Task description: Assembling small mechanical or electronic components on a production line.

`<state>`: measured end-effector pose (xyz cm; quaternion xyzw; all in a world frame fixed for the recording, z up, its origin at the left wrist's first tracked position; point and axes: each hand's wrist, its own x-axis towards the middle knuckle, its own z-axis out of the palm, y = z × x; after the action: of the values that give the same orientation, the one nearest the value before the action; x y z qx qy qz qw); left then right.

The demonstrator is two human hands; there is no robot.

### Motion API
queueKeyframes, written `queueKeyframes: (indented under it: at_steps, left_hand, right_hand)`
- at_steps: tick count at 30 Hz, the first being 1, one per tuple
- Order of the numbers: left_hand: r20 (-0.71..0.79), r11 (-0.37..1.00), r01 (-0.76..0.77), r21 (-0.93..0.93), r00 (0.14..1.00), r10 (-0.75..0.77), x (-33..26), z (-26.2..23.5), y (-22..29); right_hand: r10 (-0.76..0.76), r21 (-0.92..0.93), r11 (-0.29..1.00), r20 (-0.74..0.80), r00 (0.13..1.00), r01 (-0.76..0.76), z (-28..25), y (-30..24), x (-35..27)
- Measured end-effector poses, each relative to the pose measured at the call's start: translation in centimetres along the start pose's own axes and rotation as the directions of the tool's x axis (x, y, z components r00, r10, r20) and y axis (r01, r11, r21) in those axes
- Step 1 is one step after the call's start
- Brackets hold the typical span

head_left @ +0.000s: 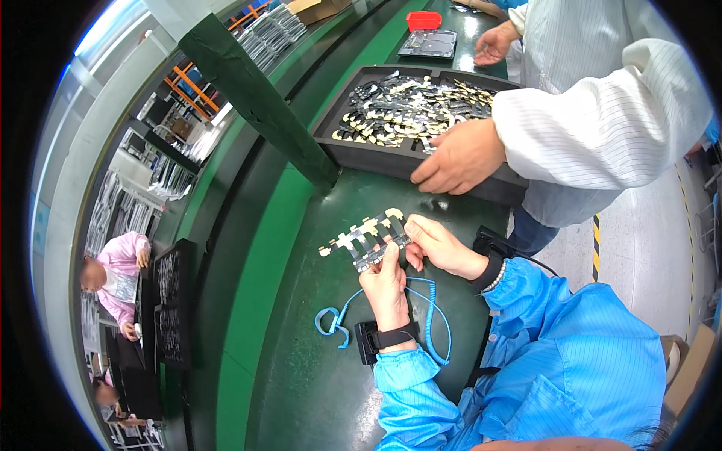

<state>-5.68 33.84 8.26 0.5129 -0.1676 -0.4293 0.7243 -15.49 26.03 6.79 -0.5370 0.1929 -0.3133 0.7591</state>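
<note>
A thin flexible circuit strip [364, 237], dark with pale yellow tabs and narrow cross bars, is held up over the green worktop [293, 361]. My left hand [385, 289] pinches its lower edge with the thumb on top. My right hand [438, 244] grips its right end between thumb and fingers. The far left end of the strip hangs free. Beside my left wrist, a coiled blue cord with a loop [432, 304] lies on the worktop.
A black tray [361, 155] full of similar dark and yellow pieces stands ahead. A co-worker's hand [462, 156] rests at its near edge. A green post [259, 101] rises at the tray's left corner. Beyond are a red bin [423, 20] and a dark flat panel [429, 43].
</note>
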Motion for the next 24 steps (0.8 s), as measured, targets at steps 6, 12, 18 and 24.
queueKeyframes:
  at_steps: [6,12,18,24]
  left_hand:
    - [0.009,1.0,0.008,-0.016,1.0,-0.008,0.0,-0.1,0.0]
    - [0.022,1.0,0.02,-0.021,1.0,-0.019,0.2,-0.5,-0.1]
    - [0.081,0.994,0.062,-0.09,0.995,-0.055,0.9,-1.6,-0.7]
    - [0.151,0.981,0.091,-0.173,0.986,-0.065,1.5,-2.8,-1.2]
  right_hand:
    - [-0.002,0.008,1.0,0.015,1.0,0.002,0.1,-0.1,0.0]
    - [0.004,0.03,1.0,0.022,1.0,-0.004,0.2,0.1,0.0]
    - [0.004,0.139,0.99,0.052,0.999,-0.012,0.4,1.1,0.5]
    - [0.096,0.348,0.927,0.136,0.986,-0.138,0.4,2.3,1.2]
